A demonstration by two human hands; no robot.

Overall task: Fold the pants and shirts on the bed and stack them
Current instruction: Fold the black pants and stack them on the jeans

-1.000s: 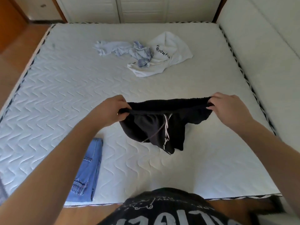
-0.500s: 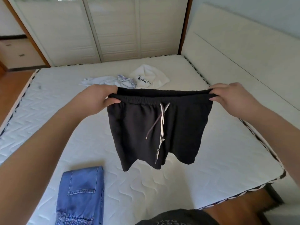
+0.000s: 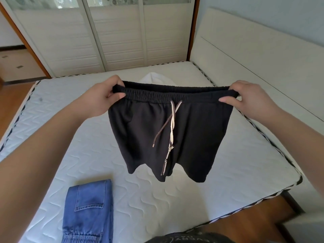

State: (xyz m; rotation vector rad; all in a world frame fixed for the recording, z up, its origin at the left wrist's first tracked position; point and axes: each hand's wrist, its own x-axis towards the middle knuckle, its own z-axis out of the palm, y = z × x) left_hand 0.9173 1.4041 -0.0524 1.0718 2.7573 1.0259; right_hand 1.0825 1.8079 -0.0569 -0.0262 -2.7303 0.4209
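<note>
both grips [image 3: 105, 98] [image 3: 249, 99] pinch soft black shorts' [image 3: 166, 134] ribbed waistband.

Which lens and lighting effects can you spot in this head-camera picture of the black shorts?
Head view: wide-angle distortion bows the wardrobe doors and headboard; soft daylight, no harsh glare; black shorts stay sharp, casting a faint shadow on the mattress.

1 head-worn wide-angle view, standing at the bed's [image 3: 122, 181] foot edge, facing forward and down along the mattress toward the sliding wardrobe doors [image 3: 122, 37], headboard [image 3: 254, 67] at right, both forearms close in frame, edges curved by lens
</note>
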